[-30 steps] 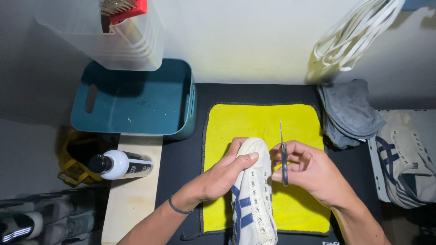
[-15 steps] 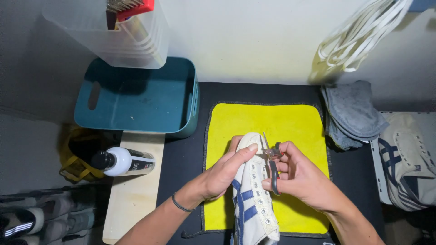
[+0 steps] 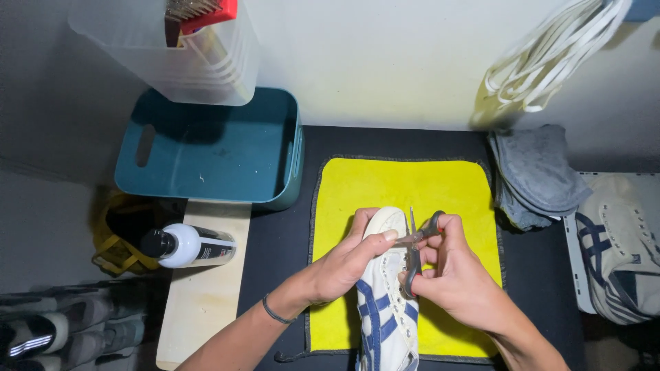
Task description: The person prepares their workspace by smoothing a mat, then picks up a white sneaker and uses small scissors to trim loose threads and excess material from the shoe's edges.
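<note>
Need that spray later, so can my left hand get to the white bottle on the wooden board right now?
Probably not: the left hand is gripping the shoe, though nothing blocks the white bottle.

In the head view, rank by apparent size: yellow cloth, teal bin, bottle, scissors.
1. teal bin and yellow cloth: look alike, and the cloth is partly covered, so unranked.
2. bottle
3. scissors, in the right hand.

white sneaker (image 3: 385,309) with blue stripes, toe up, grey scissors (image 3: 414,251) over it
</note>
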